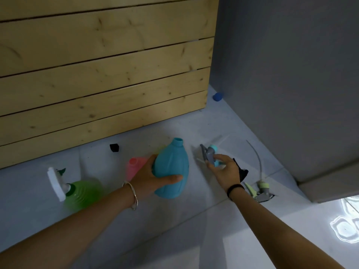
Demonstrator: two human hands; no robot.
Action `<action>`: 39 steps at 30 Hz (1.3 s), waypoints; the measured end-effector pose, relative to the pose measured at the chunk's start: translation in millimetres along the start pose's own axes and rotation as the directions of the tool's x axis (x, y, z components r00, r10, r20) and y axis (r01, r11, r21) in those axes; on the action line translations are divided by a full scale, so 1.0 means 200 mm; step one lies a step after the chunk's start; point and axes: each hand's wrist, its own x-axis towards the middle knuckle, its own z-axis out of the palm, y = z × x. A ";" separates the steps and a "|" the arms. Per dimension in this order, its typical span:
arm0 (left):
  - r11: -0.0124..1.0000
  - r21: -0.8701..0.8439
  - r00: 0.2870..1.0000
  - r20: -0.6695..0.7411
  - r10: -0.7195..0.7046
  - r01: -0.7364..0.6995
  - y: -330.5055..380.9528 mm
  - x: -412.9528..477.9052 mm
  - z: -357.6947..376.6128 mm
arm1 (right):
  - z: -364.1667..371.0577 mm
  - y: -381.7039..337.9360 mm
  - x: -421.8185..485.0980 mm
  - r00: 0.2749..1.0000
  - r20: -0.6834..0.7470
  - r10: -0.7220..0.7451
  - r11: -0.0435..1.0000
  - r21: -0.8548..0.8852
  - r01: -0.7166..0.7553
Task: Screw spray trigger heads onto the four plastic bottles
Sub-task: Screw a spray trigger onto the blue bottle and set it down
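My left hand (150, 176) grips a teal plastic bottle (172, 167) around its belly; its open neck points up and away. To its right, my right hand (226, 169) holds a grey spray trigger head with a teal nozzle and collar (209, 153), a short gap from the bottle's neck. A pink bottle (134, 166) without a head lies behind my left hand. A green bottle (83, 194) at the left carries a white trigger head (56, 184). Another trigger head (260, 191), grey with pale green parts and a long dip tube, lies on the floor at the right.
A wall of wooden planks (101, 74) stands behind the bottles, a grey panel (291, 84) to the right. On the pale floor (194, 220) lie a small black block (114, 147), a black piece (242, 171) by my right hand, and a blue cap (217, 97) in the far corner.
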 end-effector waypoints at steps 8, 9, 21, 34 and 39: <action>0.992 0.055 0.987 -0.110 0.115 -0.109 0.34 -0.19 -0.16 | -0.34 -0.59 -0.05 0.977 0.207 -0.050 0.978 0.210 0.005; 0.989 0.049 0.980 -0.137 0.147 -0.141 0.40 -0.23 -0.18 | -0.40 -0.69 -0.06 0.974 0.213 -0.074 0.974 0.227 0.025; 0.909 -0.034 0.853 -0.362 0.376 -0.415 0.77 -0.85 -0.25 | -0.80 -1.67 -0.56 0.928 0.172 -0.329 0.872 0.433 0.229; 0.913 0.008 0.800 -0.479 0.361 -0.408 0.66 -1.07 -0.28 | -0.78 -1.86 -0.91 0.940 0.107 -0.325 0.641 0.756 0.135; 0.916 0.036 0.796 -0.482 0.366 -0.399 0.66 -1.08 -0.27 | -0.81 -1.90 -0.92 0.925 0.114 -0.361 0.538 0.836 0.107</action>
